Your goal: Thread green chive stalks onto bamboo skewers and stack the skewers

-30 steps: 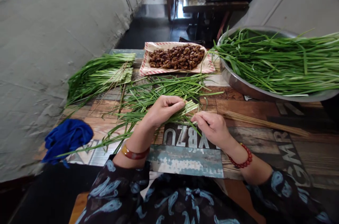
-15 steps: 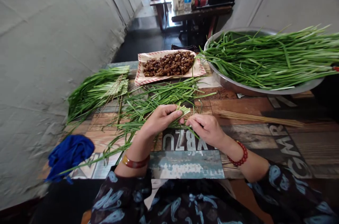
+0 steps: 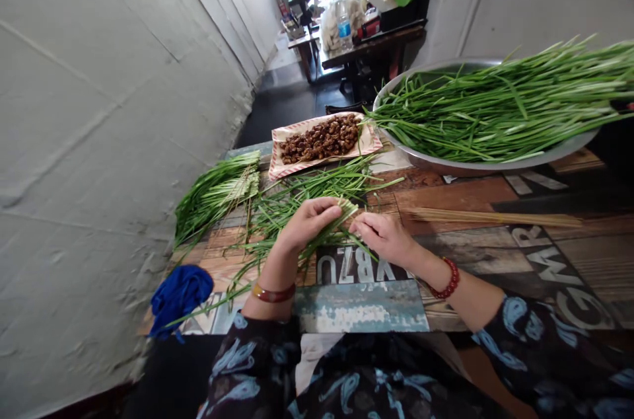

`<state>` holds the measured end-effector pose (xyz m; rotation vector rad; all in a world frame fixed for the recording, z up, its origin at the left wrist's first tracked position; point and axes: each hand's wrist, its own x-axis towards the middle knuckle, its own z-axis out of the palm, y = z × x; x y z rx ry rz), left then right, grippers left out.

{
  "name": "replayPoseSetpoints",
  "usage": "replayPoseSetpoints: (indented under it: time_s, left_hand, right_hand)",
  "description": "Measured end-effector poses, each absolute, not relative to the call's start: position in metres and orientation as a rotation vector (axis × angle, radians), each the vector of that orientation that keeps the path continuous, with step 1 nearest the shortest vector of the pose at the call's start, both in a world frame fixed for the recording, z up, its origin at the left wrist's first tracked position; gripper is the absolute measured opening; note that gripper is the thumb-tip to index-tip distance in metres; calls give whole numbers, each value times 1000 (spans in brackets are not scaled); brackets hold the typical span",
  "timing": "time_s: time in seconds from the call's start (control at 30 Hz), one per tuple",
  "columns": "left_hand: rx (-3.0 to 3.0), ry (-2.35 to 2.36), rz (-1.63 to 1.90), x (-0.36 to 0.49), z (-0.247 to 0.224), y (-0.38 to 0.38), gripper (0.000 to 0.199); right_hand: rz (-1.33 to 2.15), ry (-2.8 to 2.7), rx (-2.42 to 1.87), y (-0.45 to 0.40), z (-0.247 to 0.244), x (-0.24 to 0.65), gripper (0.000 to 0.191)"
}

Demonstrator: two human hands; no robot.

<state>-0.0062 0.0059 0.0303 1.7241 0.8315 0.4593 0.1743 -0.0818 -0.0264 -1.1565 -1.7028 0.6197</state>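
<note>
Gripping a small bunch of chives (image 3: pixel 333 221) near its cut ends, the left hand (image 3: pixel 308 224) keeps them even while the right hand (image 3: pixel 384 237) pinches a stalk just beside (fingers pressed together).

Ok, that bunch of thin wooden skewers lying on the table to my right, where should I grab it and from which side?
Grip the bunch of skewers around its middle, coming straight down from above with the right hand. It lies flat and loose on the table, running left to right, so a wrap-around pinch at the centre should keep the sticks together and balanced. The metal basin sits just behind it, so approaching from the near side looks easier.
</note>
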Motion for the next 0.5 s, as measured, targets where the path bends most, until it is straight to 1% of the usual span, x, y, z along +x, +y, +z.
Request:
replayPoseSetpoints:
  time_s: [0.07,0.13,0.27,0.4,0.5]
  left_hand:
    - [1736,881,602,-6,37,18,44]
    - [1792,947,670,-1,44,34,45]
    - [2008,998,528,24,45,65,40]
    - [2254,972,438,55,33,90,29]
    - [2442,899,335,73,26,103,26]
  right_hand:
    - [631,-1686,-1149,-82,-26,175,25]
    - [636,-1671,-1152,-82,-26,175,25]
    - [634,-1635,-1190,-83,-29,173,23]
    - [634,-1630,-1158,-83,-30,174,21]
    - [635,-1632,-1121,-83,-27,175,21]
